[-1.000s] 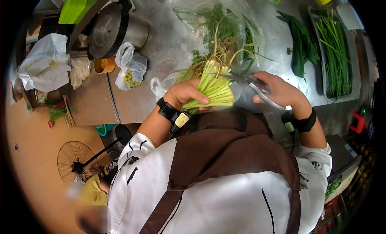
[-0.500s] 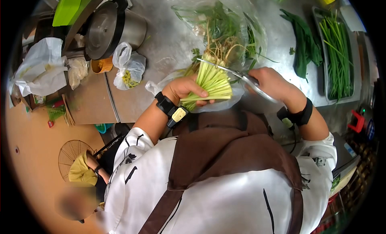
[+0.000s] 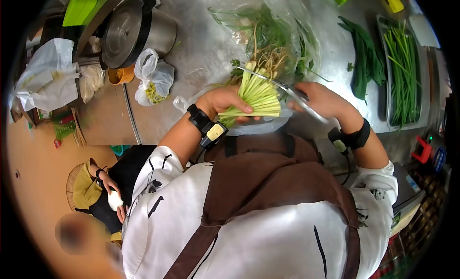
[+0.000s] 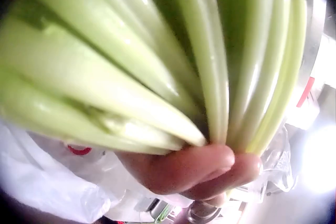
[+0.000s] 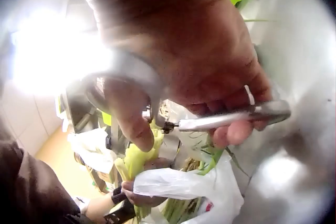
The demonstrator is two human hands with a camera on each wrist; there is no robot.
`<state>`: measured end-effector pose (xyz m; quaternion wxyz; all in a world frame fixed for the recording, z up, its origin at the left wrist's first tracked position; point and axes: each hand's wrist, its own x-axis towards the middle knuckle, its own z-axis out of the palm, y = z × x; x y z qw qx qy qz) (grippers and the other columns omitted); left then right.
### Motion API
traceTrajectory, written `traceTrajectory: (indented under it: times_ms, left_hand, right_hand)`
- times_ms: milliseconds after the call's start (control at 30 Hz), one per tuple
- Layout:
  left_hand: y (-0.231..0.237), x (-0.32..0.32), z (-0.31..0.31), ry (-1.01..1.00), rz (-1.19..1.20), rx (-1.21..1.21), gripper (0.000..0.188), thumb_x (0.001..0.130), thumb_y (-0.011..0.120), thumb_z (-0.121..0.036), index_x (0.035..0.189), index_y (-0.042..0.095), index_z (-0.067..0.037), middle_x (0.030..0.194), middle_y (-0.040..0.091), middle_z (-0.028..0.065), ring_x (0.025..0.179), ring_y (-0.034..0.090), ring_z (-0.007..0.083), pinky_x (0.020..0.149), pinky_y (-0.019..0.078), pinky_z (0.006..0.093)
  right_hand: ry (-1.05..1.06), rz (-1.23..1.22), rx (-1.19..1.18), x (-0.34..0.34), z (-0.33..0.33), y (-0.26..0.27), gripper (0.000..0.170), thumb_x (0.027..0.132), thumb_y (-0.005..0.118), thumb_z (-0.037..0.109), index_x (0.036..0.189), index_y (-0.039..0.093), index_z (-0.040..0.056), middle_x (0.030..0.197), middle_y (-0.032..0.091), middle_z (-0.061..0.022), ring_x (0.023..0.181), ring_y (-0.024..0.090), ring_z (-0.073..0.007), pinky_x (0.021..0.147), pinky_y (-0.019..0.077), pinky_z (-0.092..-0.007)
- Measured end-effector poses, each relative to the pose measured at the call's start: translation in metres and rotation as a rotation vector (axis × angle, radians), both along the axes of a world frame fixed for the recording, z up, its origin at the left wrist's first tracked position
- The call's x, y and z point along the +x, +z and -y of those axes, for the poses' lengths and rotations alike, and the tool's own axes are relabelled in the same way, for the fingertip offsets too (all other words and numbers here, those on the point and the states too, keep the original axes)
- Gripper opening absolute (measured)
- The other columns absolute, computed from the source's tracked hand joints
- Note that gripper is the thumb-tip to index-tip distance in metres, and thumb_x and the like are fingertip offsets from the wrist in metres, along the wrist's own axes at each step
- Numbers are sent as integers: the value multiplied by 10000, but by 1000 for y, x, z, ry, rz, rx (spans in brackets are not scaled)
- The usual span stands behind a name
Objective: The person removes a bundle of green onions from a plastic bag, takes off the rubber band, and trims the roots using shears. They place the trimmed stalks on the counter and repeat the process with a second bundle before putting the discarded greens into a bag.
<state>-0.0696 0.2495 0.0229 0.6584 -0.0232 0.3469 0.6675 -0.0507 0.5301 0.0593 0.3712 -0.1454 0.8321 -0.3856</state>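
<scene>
In the head view my left hand [image 3: 225, 99] grips a fanned bunch of pale green celery-like stalks [image 3: 261, 99], thumb across the top. Tangled brown roots [image 3: 272, 59] stick out of its far end. My right hand [image 3: 326, 100] holds metal scissors [image 3: 307, 108] by the handles. Their blades lie across the bunch just below the roots. The left wrist view shows the stalks [image 4: 202, 50] close up, with fingers [image 4: 184, 169] wrapped round them. Seen from the right wrist, the thumb is through one loop of the scissors [image 5: 210, 122] and fingers through the other.
Beyond the bunch lies a clear plastic bag [image 3: 230, 20] of greens. Dark green leaves [image 3: 366, 63] and a tray [image 3: 424, 106] of long green stems are at right. A lidded pot [image 3: 160, 37] and a knotted bag [image 3: 155, 77] stand at left. Another person [image 3: 86, 192] is at lower left.
The scissors have moved from the bunch's right side up across the stalks near the roots. At lower left, the other person has come further into view, with a white thing in hand.
</scene>
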Motion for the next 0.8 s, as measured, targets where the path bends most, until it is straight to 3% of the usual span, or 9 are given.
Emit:
traceTrajectory:
  times_ms: [67,233,333,400,467,533,600,633,800]
  left_hand:
    - [-1,0,-3,0,-9,4,502,713,690,-79,1174,515,15,875,627,193,584,542,176,453,404,247]
    - [4,-2,-9,-28,19,6,479,713,699,-84,1149,533,20,874,633,185,589,553,171,462,421,247]
    - [36,1,-22,-102,-62,-23,457,702,737,-107,1111,568,10,929,644,164,643,578,154,495,452,248]
    - [63,8,-31,-158,-141,-72,476,714,743,-95,1138,556,16,980,646,148,735,607,171,611,497,271]
    - [86,13,-45,-165,-259,-73,526,723,761,-88,1182,532,26,1040,641,126,928,611,208,860,474,325]
    - [82,8,-55,-214,-257,-38,495,727,761,-110,1153,549,29,995,650,131,821,620,190,754,506,301]
    - [75,-6,-70,-225,-188,-30,436,739,741,-117,1113,570,27,928,655,137,686,596,159,613,500,268]
    - [70,-8,-78,-164,-197,-19,369,752,715,-122,1063,586,29,869,653,140,590,553,133,508,456,242]
    - [23,-11,-70,-12,-25,-46,369,753,671,-85,1083,555,32,862,622,143,550,523,134,480,423,244]
  right_hand:
    - [23,-106,37,0,2,-2,524,767,634,488,836,598,-30,717,599,-208,688,595,-361,626,451,-419]
    - [-27,-88,63,9,-2,2,508,756,638,486,826,585,-15,724,589,-202,691,581,-374,624,443,-420]
    - [-79,-169,75,26,-12,16,464,741,660,446,791,555,-3,685,554,-189,655,553,-376,601,428,-421]
    - [-104,-229,64,40,-20,27,437,731,677,414,769,535,3,658,531,-181,628,535,-374,587,418,-423]
    - [-235,-434,-106,53,-26,35,386,713,708,328,738,497,6,614,478,-157,576,493,-354,553,397,-417]
    - [-286,-408,-171,59,-34,33,364,705,723,282,738,489,5,606,471,-149,562,485,-323,551,404,-393]
    - [-373,-201,-65,61,-45,29,372,707,725,283,745,490,-2,606,483,-154,565,501,-281,557,412,-369]
    - [-398,-175,-69,60,-50,19,383,739,708,323,776,535,-17,624,521,-166,581,518,-256,571,423,-367]
    - [-359,-59,-8,40,-49,-8,518,802,625,484,846,619,-32,689,586,-184,640,565,-291,626,448,-385]
